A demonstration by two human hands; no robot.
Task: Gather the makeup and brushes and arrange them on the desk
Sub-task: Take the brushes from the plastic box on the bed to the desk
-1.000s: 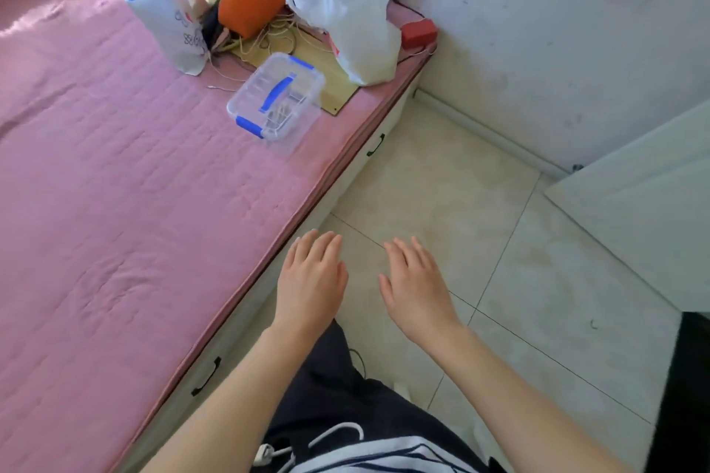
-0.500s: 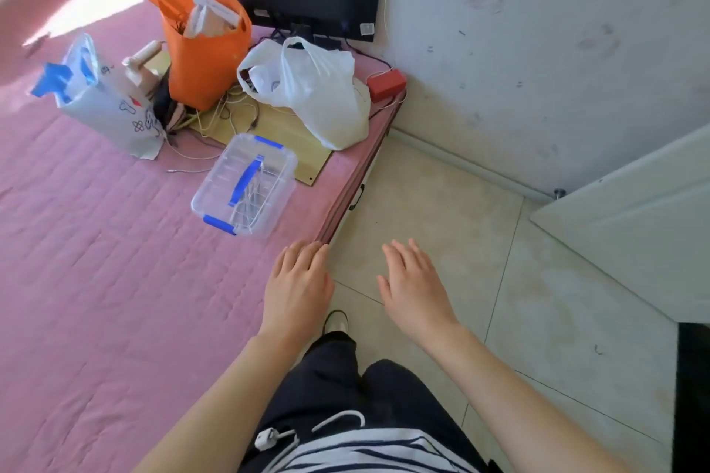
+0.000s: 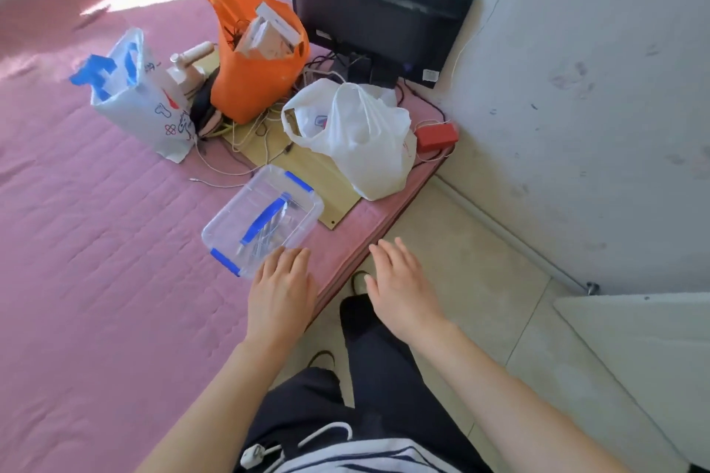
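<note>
clear box (image 3: 265, 219) with blue handle sits on pink bed (image 3: 96, 242) near its edge, thin items inside, probably the brushes, blurry. left hand (image 3: 282, 292) flat, fingers straight, empty, fingertips at box's near corner. right hand (image 3: 403, 288) spread, empty, over floor. risk: one-corner grab tips box, lid pops, contents spill off bed.

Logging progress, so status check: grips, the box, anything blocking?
Left grip open, at the box near corner, contact unclear. Right grip open, over the floor. Box closed on the bed; nothing blocking.
</note>
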